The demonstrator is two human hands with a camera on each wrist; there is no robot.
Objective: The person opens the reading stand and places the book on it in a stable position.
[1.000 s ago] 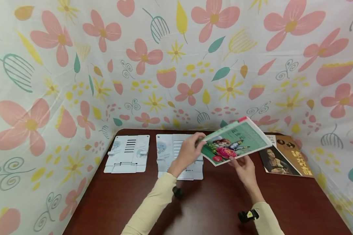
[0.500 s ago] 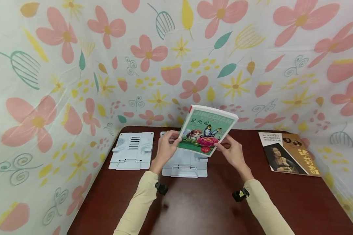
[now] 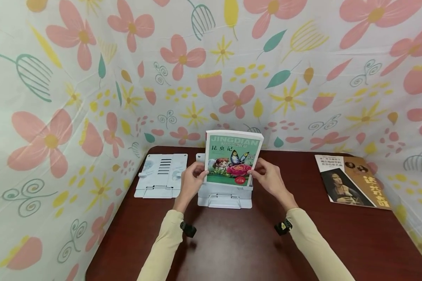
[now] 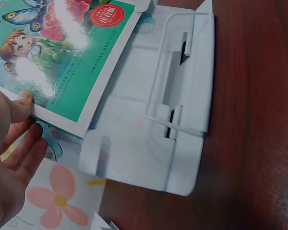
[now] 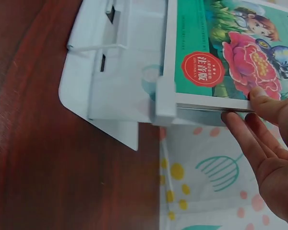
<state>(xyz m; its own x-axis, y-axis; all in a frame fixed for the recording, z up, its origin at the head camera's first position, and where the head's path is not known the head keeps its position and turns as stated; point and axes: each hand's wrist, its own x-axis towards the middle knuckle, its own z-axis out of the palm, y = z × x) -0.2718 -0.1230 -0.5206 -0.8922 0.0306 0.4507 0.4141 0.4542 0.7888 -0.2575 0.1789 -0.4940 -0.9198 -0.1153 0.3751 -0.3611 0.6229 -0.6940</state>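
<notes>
A green book (image 3: 232,158) with a butterfly, a girl and a red flower on its cover is held face-up, tilted, over the nearer-middle white book stand (image 3: 225,201). My left hand (image 3: 191,179) pinches its left edge, thumb on the cover and fingers beneath. On the opposite edge my right hand (image 3: 270,179) grips it the same way. In the right wrist view the book's lower corner lies close by a white tab (image 5: 165,100) of the stand; whether they touch I cannot tell. The book hides the stand's upper part.
Left of the hands lies a second white book stand (image 3: 160,175) with dark slots. A brown and white book (image 3: 351,181) with a portrait lies at the right of the dark wooden table (image 3: 232,249). Floral cloth (image 3: 183,89) rises behind the table's back edge.
Both hands have brought the book leftward and turned it upright, from the right of the stand to over it. My right hand has shifted to the book's right edge.
</notes>
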